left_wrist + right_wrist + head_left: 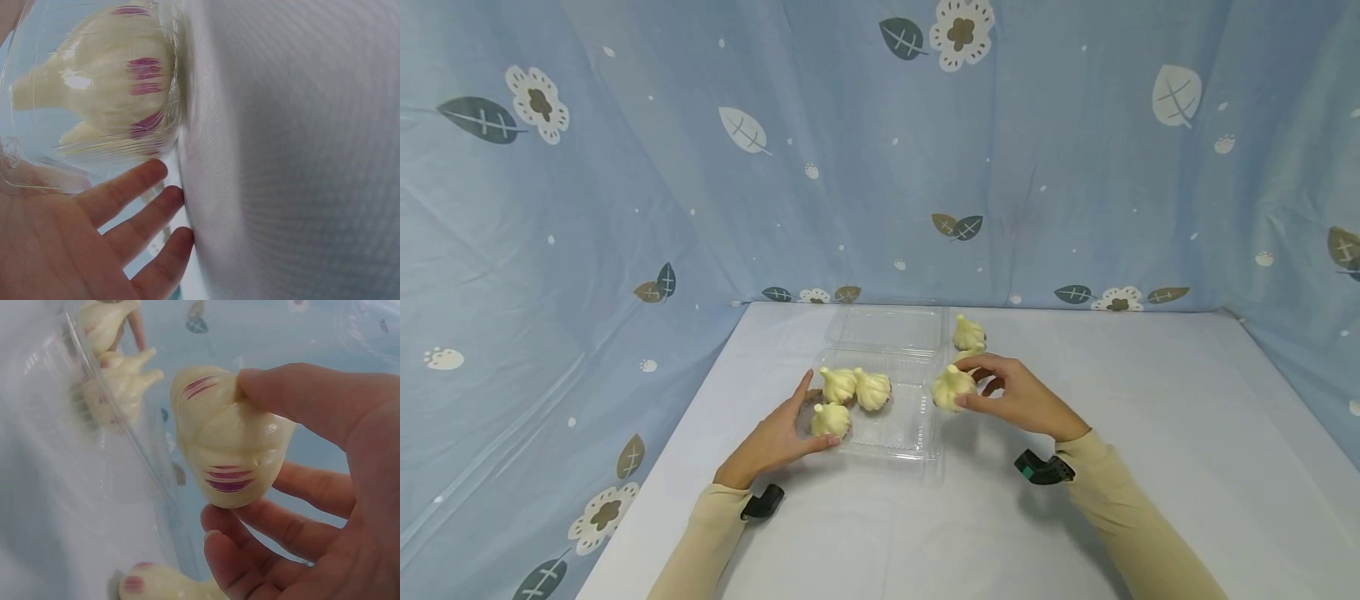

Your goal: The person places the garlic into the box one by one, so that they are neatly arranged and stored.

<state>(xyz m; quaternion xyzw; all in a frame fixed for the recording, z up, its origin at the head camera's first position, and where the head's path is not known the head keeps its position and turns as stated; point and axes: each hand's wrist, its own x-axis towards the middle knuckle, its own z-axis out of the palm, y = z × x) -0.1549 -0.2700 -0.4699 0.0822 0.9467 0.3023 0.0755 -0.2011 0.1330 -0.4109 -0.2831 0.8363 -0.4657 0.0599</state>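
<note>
My right hand pinches a cream garlic bulb between thumb and fingers, above the right edge of a clear plastic container. Purple streaks mark the held bulb in the right wrist view. Three more garlic bulbs sit in the container's left half. My left hand holds the container's left side, thumb along the front and fingers spread along the side. Seen from the left wrist, a garlic bulb shows through the clear wall beside the left fingers.
The container's open lid lies behind it. To its right stands another garlic bulb, with one more partly hidden behind my right hand. A white cloth covers the table. Blue patterned curtains hang behind and at the sides.
</note>
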